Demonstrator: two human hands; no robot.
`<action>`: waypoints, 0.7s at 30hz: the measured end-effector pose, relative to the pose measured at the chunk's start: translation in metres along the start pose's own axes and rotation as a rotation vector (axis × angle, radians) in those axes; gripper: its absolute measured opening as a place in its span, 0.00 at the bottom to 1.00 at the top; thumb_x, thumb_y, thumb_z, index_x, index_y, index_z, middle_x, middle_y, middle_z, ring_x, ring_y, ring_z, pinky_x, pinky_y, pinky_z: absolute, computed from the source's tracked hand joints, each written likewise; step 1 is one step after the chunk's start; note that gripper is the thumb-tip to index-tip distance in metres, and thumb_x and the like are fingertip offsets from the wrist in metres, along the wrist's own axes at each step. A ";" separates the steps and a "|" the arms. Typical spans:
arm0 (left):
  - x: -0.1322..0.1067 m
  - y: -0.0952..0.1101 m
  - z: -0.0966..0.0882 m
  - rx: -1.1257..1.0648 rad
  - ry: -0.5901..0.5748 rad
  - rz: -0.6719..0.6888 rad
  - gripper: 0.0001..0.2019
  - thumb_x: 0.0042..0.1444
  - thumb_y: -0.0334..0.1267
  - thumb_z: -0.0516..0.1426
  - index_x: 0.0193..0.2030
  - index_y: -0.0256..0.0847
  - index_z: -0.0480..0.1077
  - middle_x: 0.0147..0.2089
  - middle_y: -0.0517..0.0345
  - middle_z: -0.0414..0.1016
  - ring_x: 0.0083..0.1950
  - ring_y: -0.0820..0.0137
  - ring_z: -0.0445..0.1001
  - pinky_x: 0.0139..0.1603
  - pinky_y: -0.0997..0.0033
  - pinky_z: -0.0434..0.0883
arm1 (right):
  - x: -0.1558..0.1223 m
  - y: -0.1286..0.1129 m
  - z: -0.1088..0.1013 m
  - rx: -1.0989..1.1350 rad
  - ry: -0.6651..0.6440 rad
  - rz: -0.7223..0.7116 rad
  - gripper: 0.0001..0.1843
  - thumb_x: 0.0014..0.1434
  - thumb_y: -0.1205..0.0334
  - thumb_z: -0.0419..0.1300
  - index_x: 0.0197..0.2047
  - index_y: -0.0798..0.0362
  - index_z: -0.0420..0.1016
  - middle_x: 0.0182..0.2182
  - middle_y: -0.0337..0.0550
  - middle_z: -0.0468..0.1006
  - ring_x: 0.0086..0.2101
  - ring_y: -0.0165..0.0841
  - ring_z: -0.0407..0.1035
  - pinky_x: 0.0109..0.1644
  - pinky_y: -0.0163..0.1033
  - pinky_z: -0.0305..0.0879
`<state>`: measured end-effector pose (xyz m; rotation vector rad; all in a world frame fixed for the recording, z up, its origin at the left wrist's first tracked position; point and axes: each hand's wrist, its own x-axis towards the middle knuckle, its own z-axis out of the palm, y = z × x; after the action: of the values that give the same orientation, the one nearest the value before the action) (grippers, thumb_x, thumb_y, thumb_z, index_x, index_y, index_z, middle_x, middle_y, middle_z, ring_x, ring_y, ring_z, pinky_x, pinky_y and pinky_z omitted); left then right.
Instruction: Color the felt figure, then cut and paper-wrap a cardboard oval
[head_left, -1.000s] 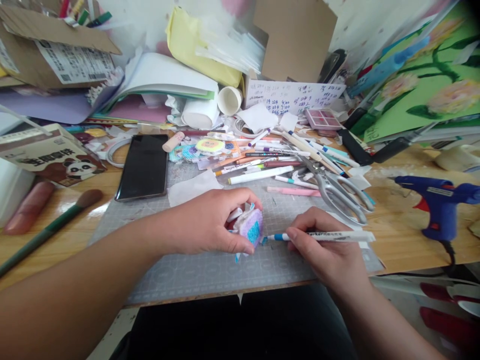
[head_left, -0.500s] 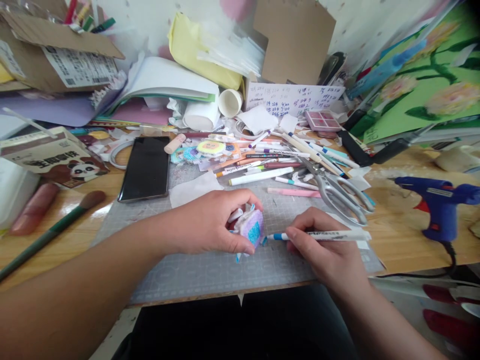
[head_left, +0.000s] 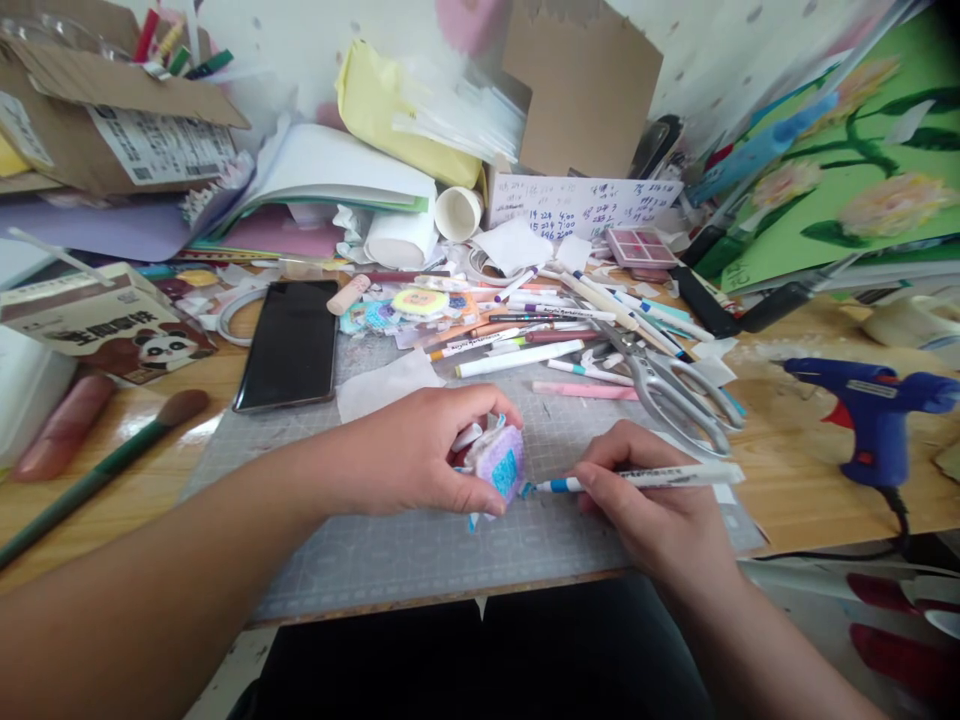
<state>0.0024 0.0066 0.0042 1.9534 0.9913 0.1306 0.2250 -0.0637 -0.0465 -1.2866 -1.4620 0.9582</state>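
My left hand (head_left: 409, 450) is closed around a small pale purple craft piece (head_left: 501, 462) with a blue patch on its face, held just above the grey cutting mat (head_left: 420, 545). My right hand (head_left: 645, 505) grips a white marker with a blue tip (head_left: 660, 477). The marker lies nearly level, and its tip touches the right edge of the purple piece. Bits of white and blue paper stick out under my left fingers.
Silver scissors (head_left: 679, 395) and several loose markers (head_left: 525, 352) lie just beyond my hands. A black phone (head_left: 287, 343) rests at the mat's back left, a blue glue gun (head_left: 874, 405) at the right, a green-handled brush (head_left: 97, 470) at the left. Boxes and papers crowd the back.
Both hands stay where they were, with the marker tip kept against the purple piece. The view has shifted slightly, nothing else moved.
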 end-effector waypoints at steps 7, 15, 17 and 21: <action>-0.004 -0.007 0.005 -0.390 0.072 0.083 0.26 0.47 0.44 0.66 0.50 0.49 0.59 0.33 0.65 0.70 0.32 0.72 0.69 0.29 0.75 0.66 | 0.001 0.004 0.005 0.378 0.175 -0.013 0.10 0.62 0.58 0.61 0.47 0.44 0.76 0.43 0.44 0.80 0.34 0.36 0.75 0.35 0.41 0.73; -0.002 -0.013 0.022 -0.505 0.379 0.166 0.31 0.40 0.44 0.70 0.46 0.51 0.57 0.39 0.63 0.66 0.32 0.72 0.68 0.29 0.74 0.67 | 0.001 -0.015 0.037 0.793 0.023 0.189 0.11 0.53 0.62 0.69 0.37 0.45 0.70 0.33 0.35 0.77 0.32 0.29 0.72 0.33 0.33 0.71; 0.000 -0.013 0.023 -0.513 0.378 0.157 0.32 0.37 0.44 0.71 0.45 0.50 0.57 0.40 0.62 0.68 0.32 0.71 0.68 0.30 0.74 0.66 | 0.005 -0.017 0.041 0.829 0.070 0.204 0.13 0.51 0.65 0.70 0.34 0.47 0.69 0.30 0.33 0.75 0.29 0.26 0.70 0.31 0.29 0.69; 0.003 -0.017 0.015 -0.615 0.426 0.223 0.28 0.43 0.50 0.68 0.45 0.47 0.60 0.25 0.69 0.61 0.23 0.76 0.55 0.24 0.76 0.55 | 0.016 -0.015 0.029 0.743 0.150 0.151 0.14 0.50 0.69 0.70 0.33 0.47 0.69 0.28 0.32 0.74 0.29 0.25 0.68 0.32 0.27 0.66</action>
<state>0.0011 0.0030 -0.0178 1.4757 0.8556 0.9002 0.1933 -0.0490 -0.0376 -0.8883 -0.7709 1.3091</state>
